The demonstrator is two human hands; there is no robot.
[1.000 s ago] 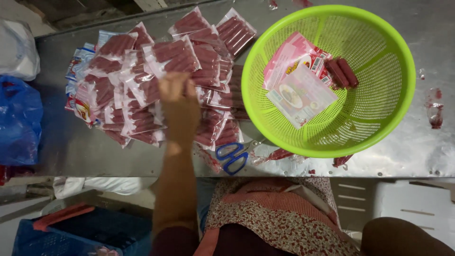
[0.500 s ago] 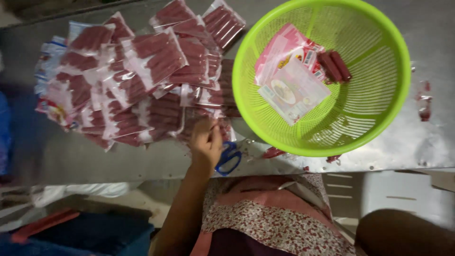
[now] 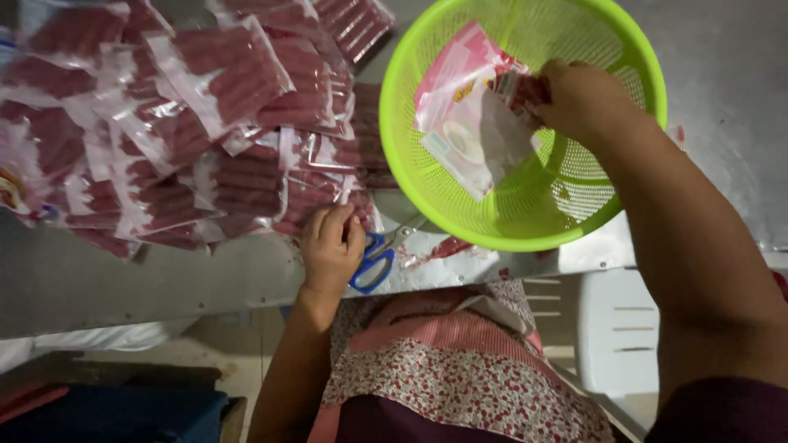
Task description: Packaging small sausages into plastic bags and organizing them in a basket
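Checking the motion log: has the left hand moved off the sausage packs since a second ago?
Yes. The left hand came down from the sausage packs to the blue-handled scissors.

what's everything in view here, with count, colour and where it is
sausage packs: many, clear bags of red sausages, piled on the table's left
basket: one, lime green, on the table's right
opened pack: one, pink and white, inside the basket
scissors: one pair, blue handles, at the table's near edge
table: one, grey metal, under everything
stool: one, white plastic, below the table, right
crate: one, blue, on the floor, lower left
apron: one, pink with floral print, bottom centre
left hand: fingers curled over the scissors' handles
right hand: in the basket, fingers on red sausages beside the opened pack
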